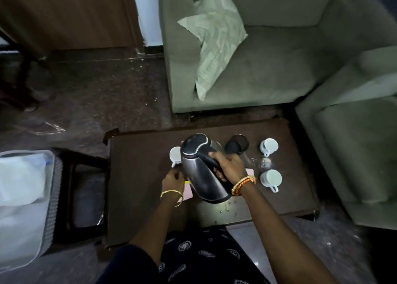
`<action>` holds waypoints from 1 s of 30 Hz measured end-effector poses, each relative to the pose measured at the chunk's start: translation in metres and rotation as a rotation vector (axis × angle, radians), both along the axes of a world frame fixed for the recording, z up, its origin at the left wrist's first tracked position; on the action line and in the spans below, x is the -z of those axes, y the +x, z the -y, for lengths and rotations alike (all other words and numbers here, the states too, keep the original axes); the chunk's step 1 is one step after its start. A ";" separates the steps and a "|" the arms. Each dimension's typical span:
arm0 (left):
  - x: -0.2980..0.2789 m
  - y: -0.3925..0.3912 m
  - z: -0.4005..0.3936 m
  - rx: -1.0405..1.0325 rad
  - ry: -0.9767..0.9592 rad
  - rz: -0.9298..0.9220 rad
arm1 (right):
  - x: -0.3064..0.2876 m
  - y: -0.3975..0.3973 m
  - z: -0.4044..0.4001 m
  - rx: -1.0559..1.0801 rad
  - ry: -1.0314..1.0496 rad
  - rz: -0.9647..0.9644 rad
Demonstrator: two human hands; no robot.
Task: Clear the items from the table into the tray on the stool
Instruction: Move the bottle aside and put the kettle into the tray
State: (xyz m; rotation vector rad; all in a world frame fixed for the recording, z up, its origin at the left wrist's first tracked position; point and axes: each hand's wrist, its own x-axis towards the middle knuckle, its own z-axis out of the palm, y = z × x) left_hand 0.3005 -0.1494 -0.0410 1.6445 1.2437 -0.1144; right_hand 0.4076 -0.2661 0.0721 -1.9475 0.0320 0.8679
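Observation:
A steel and black kettle (200, 169) hangs tilted above the dark low table (137, 187), and my right hand (228, 165) grips its black handle. My left hand (173, 181) is low beside the kettle's left side, fingers curled near a pink and yellow packet (187, 190); whether it holds anything is unclear. A white cup (175, 155) stands just left of the kettle. Two more white cups (268, 147) (271, 178) stand at the table's right. The kettle's dark round base (236, 146) lies behind my right hand. The grey tray (50, 197) with white contents is at the far left.
A dark stool frame (86, 193) stands between the tray and the table. A green sofa (268, 68) with a pale cushion (214, 40) is behind the table, and a green armchair (354, 144) is at its right. Crumbs (265, 162) lie between the two right cups.

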 end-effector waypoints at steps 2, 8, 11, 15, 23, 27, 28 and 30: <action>0.004 0.015 0.017 0.076 -0.053 -0.003 | 0.001 0.016 0.017 0.033 -0.066 0.039; 0.015 0.048 0.037 -0.079 -0.276 0.014 | 0.005 0.055 0.044 0.053 -0.201 0.025; 0.019 0.059 0.031 -0.164 -0.347 0.004 | 0.010 0.067 0.045 0.046 -0.258 0.008; 0.009 0.069 0.040 -0.063 -0.431 0.007 | 0.016 0.077 0.041 0.033 -0.264 -0.025; 0.007 0.074 0.062 -0.015 -0.502 0.023 | 0.024 0.087 0.027 0.027 -0.308 -0.042; 0.006 0.071 0.062 -0.039 -0.553 0.037 | 0.023 0.091 0.015 0.023 -0.337 -0.030; 0.006 0.071 0.063 -0.049 -0.549 0.042 | 0.022 0.092 0.012 0.018 -0.345 -0.032; 0.005 0.071 0.067 -0.067 -0.537 0.059 | 0.021 0.096 0.007 -0.003 -0.364 -0.041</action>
